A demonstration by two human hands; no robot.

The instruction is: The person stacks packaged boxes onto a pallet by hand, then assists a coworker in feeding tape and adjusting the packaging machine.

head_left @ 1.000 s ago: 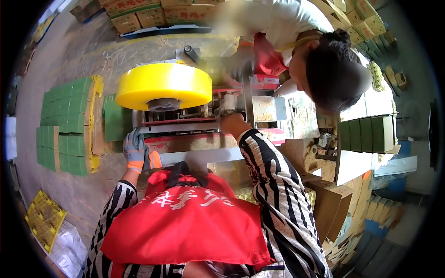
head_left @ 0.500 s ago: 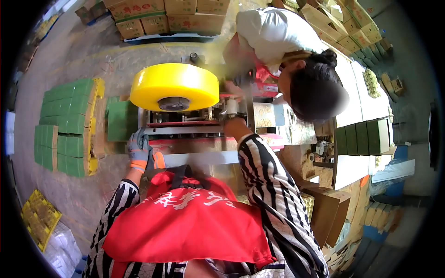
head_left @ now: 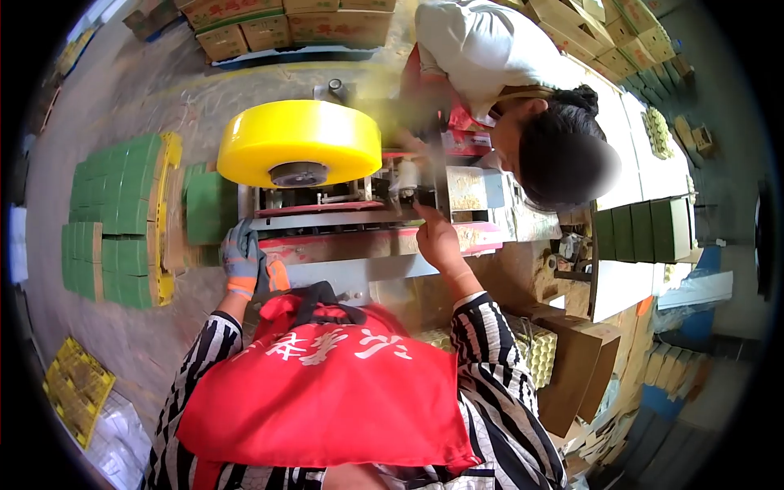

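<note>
My left hand (head_left: 241, 255), in a grey glove with an orange cuff, is at the near left corner of the carton taping machine (head_left: 327, 222). Its fingers are closed around a second glove (head_left: 278, 275) of the same kind, partly hidden beside it. My bare right hand (head_left: 439, 242) reaches over the near rail, index finger stretched toward a white roller (head_left: 407, 175) in the tape mechanism and the other fingers bent. Nothing shows in it, though the fingertip contact is unclear. A large yellow tape roll (head_left: 302, 139) sits above the machine.
A co-worker (head_left: 490, 57) leans over the far right side, one blurred hand near the mechanism. Green cartons (head_left: 114, 220) are stacked at left, with another carton (head_left: 211, 208) at the machine's left end. Green cartons (head_left: 645, 231) stand on the white table (head_left: 625, 290) at right.
My right hand has drawn back toward me from the mechanism, so more of it shows. My left hand stays at the machine's corner. The view has shifted slightly.
</note>
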